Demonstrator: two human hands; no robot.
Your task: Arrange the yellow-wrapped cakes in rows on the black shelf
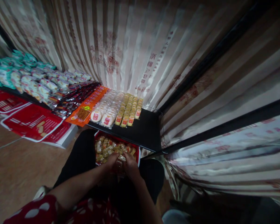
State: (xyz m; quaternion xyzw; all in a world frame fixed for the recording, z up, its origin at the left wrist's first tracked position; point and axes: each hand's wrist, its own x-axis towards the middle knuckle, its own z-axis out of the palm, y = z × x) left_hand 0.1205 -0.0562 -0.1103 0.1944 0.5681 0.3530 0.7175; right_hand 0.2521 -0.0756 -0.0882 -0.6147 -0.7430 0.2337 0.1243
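Between my knees a red bag with a white rim (139, 157) stands open, full of small gold-wrapped snacks (105, 143). Both hands are low over it, close together. My left hand (112, 161) has its fingers closed at one end of a small wrapped snack (122, 158). At the other end, my right hand (131, 165) pinches the same piece between thumb and fingers. The undersides of both hands are hidden. On the black shelf (144, 129) just beyond, rows of similar yellow-wrapped snacks (128, 112) stand side by side.
Left of the yellow rows are white round packaged cakes (102, 112), an orange packet (84, 110), dark red packets (67, 99) and white and green packages (18, 73). Red printed bags (35, 121) lie below the shelf's left part. Black frame bars (214, 49) and a striped curtain (135, 40) enclose the shelf.
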